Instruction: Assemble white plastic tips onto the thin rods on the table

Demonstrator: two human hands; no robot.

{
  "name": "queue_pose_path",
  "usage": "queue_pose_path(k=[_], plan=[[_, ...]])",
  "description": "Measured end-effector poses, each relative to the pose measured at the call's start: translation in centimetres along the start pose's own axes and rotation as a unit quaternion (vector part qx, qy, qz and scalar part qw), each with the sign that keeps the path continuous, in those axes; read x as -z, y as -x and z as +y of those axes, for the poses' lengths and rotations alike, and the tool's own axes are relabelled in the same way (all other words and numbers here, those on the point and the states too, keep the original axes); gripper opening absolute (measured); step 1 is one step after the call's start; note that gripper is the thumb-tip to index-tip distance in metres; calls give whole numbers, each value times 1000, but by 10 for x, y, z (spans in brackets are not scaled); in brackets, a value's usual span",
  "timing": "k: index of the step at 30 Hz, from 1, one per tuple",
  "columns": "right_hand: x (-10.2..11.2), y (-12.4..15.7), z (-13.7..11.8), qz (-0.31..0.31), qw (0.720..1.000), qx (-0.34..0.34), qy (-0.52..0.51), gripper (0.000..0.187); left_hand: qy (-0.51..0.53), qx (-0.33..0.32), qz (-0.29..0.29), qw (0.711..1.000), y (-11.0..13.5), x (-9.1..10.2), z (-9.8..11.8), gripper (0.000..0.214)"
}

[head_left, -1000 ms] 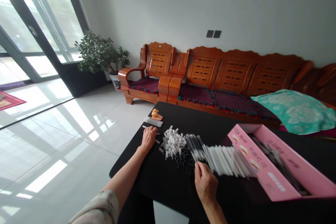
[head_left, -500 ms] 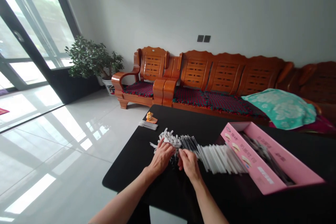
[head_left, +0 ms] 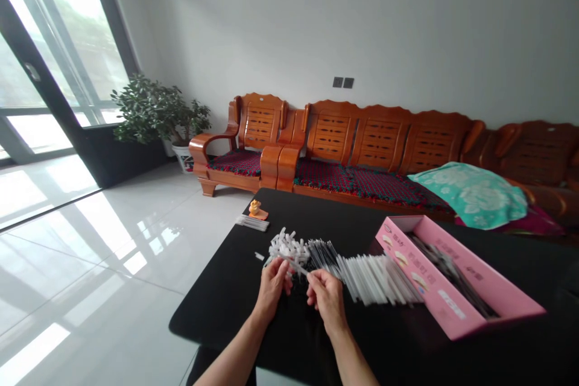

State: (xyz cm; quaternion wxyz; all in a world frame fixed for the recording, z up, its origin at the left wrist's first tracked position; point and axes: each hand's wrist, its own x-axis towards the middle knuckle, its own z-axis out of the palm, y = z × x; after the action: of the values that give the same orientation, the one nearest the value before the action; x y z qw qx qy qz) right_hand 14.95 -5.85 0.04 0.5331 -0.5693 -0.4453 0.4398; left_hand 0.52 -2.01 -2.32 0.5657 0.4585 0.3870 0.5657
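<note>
Pinching a thin white plastic stick (head_left: 297, 265) in the right hand (head_left: 327, 300), grip pressed together; the left hand (head_left: 272, 288), its grip unclear, meets a heap of white plastic pieces (head_left: 287, 248) on the black tabletop (head_left: 217, 319).

left hand (head_left: 272, 289), right hand (head_left: 326, 300) close together, curled inward

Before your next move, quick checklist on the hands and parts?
Right hand pinching thin white tube: ok
Left hand gripping the tube: cannot tell
Pile of short white pieces right by the hands: ok
Loose white piece back on the pile: not ok, lies apart on the table
Pink box away from the hands: ok
</note>
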Motion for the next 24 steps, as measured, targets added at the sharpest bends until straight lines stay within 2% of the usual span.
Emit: queue_pose_path(k=[3, 7, 12, 16, 24], plan=[[-1, -5, 2, -30, 999, -6, 14, 46, 98, 34, -11, 995, -10, -1, -1, 40], [3, -9, 8, -79, 997, -21, 17, 54, 149, 46, -11, 988, -13, -1, 3, 41], [6, -7, 10, -99, 993, -31, -48, 55, 151, 47, -32, 987, -9, 0, 4, 40], [8, -3, 7, -107, 992, -24, -69, 49, 145, 44, -47, 987, -8, 1, 2, 39], [11, 1, 1, -127, 989, -32, -64, 42, 125, 43, -18, 991, -11, 1, 0, 37]])
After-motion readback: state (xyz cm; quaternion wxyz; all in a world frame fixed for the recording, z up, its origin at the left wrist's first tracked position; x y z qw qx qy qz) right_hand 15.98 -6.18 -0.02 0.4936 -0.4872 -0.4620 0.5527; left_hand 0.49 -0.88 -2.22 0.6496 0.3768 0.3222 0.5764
